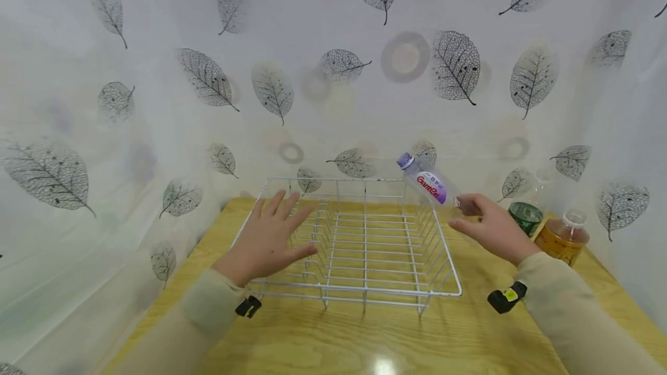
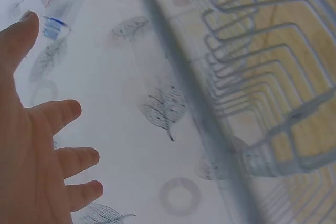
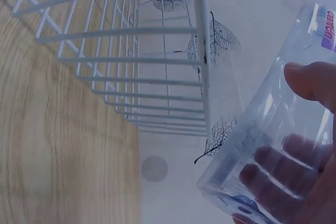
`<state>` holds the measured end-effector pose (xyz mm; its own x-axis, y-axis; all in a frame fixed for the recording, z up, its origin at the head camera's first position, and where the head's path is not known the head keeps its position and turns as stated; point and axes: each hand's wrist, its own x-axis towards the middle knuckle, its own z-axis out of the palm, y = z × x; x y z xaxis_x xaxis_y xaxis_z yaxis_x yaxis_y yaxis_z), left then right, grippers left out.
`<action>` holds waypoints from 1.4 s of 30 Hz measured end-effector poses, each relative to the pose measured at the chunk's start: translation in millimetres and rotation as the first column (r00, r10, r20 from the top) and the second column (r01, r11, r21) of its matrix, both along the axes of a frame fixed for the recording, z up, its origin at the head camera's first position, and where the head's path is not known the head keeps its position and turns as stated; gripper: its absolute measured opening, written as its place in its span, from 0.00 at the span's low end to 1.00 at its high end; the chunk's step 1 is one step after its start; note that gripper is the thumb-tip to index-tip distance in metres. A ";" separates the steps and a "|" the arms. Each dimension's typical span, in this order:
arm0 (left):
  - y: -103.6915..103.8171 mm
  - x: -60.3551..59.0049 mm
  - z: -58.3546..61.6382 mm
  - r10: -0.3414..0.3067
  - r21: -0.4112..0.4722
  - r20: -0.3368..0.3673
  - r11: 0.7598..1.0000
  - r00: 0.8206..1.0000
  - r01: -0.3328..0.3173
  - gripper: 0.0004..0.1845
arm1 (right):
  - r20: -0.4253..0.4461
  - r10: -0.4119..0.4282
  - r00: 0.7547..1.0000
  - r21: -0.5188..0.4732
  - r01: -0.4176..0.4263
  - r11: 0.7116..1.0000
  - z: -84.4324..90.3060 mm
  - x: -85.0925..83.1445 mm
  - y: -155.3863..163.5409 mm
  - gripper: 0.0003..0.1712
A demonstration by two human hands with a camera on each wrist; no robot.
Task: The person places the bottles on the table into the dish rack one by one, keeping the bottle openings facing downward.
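So starting on the left, the left hand is spread flat with the fingers straight and fanned out, hovering at the left rim of the white wire rack. It isn't gripping anything. From the head view I honestly can't tell if the palm is actually touching the rim or just floating over it; the left wrist view shows the fingers loose in the air with the rack wires off to the side, so probably not touching.

The rack itself sits in the middle of the wooden table, empty wire grid, backed up near the leaf-print curtain.

Moving right, the right hand has hold of a clear plastic bottle by its bottom end, fingers and thumb wrapped around it. The bottle is tilted, purple cap pointing up and left, red-lettered label facing the camera, and it hangs over the rack's far right corner, up in the air and not resting on anything. The right wrist view shows the fingers through the see-through plastic.

Far right, behind that hand, a green-capped bottle and an amber bottle stand on the table beside each other.
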<state>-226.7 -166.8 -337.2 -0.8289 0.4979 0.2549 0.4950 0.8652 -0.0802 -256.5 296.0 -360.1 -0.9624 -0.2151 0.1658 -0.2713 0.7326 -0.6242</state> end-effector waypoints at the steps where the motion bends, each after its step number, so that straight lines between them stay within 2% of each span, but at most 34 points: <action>1: 2.8 0.5 4.3 -0.010 -0.006 -0.004 1.000 1.000 0.009 0.46 | -0.009 0.011 1.000 0.014 -0.010 1.000 2.3 0.5 -3.4 0.44; 5: 16.6 2.2 21.4 -0.057 -0.029 -0.029 0.998 0.998 0.056 0.47 | -0.019 0.050 0.999 0.059 -0.048 0.997 12.6 2.1 -19.0 0.45; 10: 39.7 0.8 41.2 -0.141 -0.045 -0.071 0.989 0.987 0.138 0.47 | -0.047 0.097 0.994 0.145 -0.089 0.985 26.3 5.7 -40.5 0.47; 13: 54.1 -1.7 47.5 -0.169 -0.062 -0.078 0.984 0.983 0.164 0.47 | -0.091 0.131 0.987 0.236 -0.107 0.966 32.6 7.4 -54.3 0.45; 16: 67.8 -4.4 49.9 -0.172 -0.101 -0.067 0.981 0.983 0.165 0.48 | -0.148 0.180 0.973 0.335 -0.122 0.934 37.0 7.8 -69.2 0.42; 21: 86.7 -10.0 47.2 -0.156 -0.185 -0.035 0.972 0.987 0.147 0.51 | -0.226 0.239 0.944 0.446 -0.118 0.887 40.3 6.9 -90.3 0.41; 26: 98.5 -13.9 40.1 -0.153 -0.205 0.007 0.967 0.988 0.151 0.53 | -0.264 0.261 0.928 0.495 -0.102 0.863 39.7 10.4 -103.8 0.41; 33: 108.7 -16.4 28.4 -0.131 -0.153 0.038 0.979 0.991 0.136 0.51 | -0.288 0.265 0.920 0.524 -0.081 0.848 41.3 16.9 -117.0 0.42; 42: 117.2 -17.2 17.2 -0.113 -0.147 0.002 0.983 0.994 0.112 0.39 | -0.354 0.294 0.888 0.536 -0.065 0.841 40.5 17.5 -124.6 0.39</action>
<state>-243.9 -49.6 -320.0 -0.7639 0.6204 0.1776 0.5877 0.7825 -0.2055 -239.0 171.5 -319.6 -0.7651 -0.5391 0.3520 -0.5726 0.8197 0.0107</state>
